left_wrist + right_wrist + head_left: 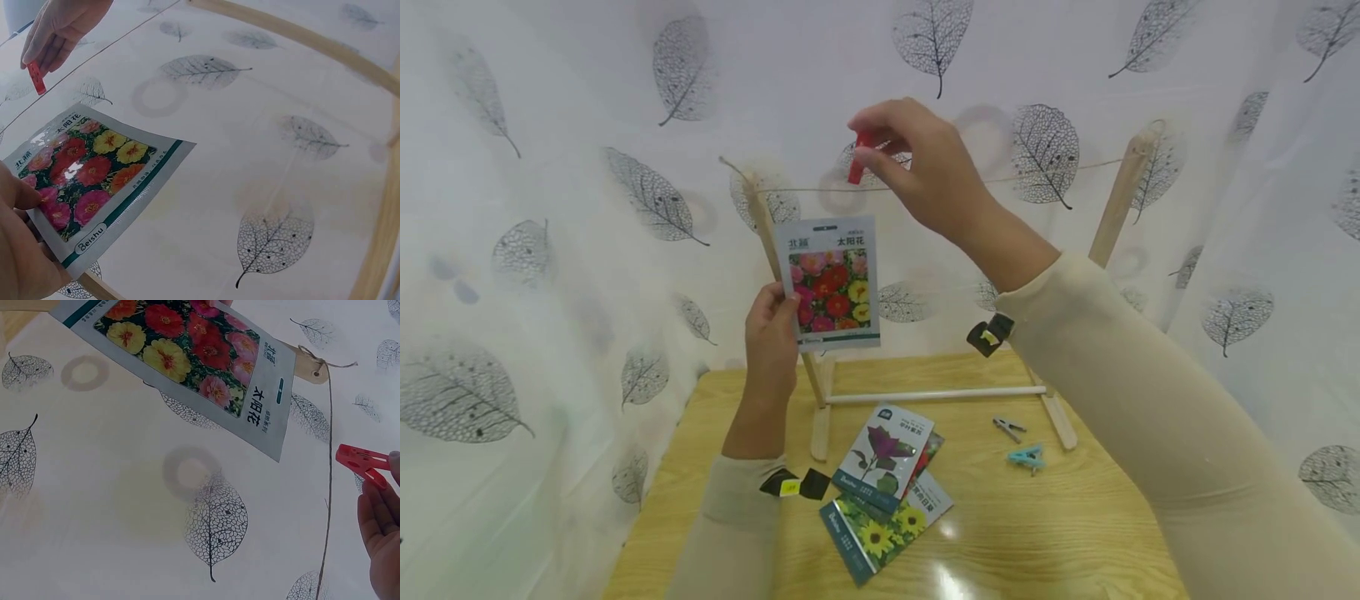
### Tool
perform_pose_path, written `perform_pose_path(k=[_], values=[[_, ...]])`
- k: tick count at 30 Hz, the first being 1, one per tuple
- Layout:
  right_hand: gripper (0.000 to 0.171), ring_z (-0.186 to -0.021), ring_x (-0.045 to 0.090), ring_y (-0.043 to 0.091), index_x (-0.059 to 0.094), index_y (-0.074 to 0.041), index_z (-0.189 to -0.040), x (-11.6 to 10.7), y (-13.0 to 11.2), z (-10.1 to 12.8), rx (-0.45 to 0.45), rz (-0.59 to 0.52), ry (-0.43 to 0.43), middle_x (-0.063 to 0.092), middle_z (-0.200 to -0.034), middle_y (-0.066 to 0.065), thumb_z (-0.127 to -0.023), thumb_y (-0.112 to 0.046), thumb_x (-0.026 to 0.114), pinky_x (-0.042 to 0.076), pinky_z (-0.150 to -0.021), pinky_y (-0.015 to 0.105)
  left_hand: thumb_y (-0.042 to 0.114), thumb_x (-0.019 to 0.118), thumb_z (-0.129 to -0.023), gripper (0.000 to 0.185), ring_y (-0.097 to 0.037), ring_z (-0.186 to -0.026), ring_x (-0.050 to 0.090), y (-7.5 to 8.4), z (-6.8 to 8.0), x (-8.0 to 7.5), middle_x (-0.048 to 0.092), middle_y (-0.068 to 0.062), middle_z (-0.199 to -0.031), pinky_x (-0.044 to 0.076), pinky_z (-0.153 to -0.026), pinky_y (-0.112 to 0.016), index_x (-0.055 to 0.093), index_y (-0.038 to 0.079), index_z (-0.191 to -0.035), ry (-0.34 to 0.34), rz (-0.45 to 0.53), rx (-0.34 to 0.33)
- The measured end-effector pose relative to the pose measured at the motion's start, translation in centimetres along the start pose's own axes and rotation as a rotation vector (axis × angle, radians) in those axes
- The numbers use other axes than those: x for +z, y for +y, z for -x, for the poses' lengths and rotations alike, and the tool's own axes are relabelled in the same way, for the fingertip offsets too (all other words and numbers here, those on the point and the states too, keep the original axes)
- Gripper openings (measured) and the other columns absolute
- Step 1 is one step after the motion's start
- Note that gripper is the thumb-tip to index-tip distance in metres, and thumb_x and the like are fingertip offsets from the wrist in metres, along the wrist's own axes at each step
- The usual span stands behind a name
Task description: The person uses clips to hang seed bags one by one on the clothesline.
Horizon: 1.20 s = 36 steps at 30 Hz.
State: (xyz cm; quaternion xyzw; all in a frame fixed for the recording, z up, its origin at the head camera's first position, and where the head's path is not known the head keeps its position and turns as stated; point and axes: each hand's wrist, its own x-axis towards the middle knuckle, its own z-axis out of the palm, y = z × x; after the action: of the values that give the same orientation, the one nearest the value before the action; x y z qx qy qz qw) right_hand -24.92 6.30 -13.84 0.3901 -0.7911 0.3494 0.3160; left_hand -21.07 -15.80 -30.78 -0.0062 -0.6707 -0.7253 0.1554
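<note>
Three seed packets [883, 492] lie overlapped near the desk's [1037, 550] front edge. Left hand [771, 337] fingers grasp a flower seed packet [833, 283] upright above the desk's far edge. Beyond, right hand [917, 167] fingers pinch a red clothespin [857, 162] at the string [1037, 177].

Upright flower seed packet [832, 282] below the string [1037, 174]; red clothespin [857, 163] at the string
</note>
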Motion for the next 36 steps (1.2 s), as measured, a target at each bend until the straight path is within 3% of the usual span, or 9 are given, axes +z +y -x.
perform_pose_path(k=[11,36], values=[[0.031,-0.109,0.064,0.011,0.065,-0.004,-0.126,0.5,-0.5,-1.3,0.039,-0.007,-0.032,0.068,-0.12,0.007,-0.099,-0.021,0.065,0.048,-0.099,0.015,0.019,0.047,-0.106,0.017,-0.018,-0.107,0.06,0.4,-0.5,0.1,0.062,-0.001,-0.113,0.049,-0.097,-0.032,0.057,0.013,-0.118,-0.009,0.015,0.035],[0.012,-0.099,0.066,0.0,0.07,-0.01,-0.109,1.5,-1.3,-2.5,0.139,-0.043,-0.083,0.072,-0.109,-0.002,-0.099,-0.014,0.065,0.048,-0.095,0.012,0.021,0.046,-0.107,0.022,-0.018,-0.113,0.061,1.0,-0.5,0.6,0.062,-0.001,-0.121,0.049,-0.102,-0.036,0.056,0.013,-0.125,-0.012,0.041,0.019]])
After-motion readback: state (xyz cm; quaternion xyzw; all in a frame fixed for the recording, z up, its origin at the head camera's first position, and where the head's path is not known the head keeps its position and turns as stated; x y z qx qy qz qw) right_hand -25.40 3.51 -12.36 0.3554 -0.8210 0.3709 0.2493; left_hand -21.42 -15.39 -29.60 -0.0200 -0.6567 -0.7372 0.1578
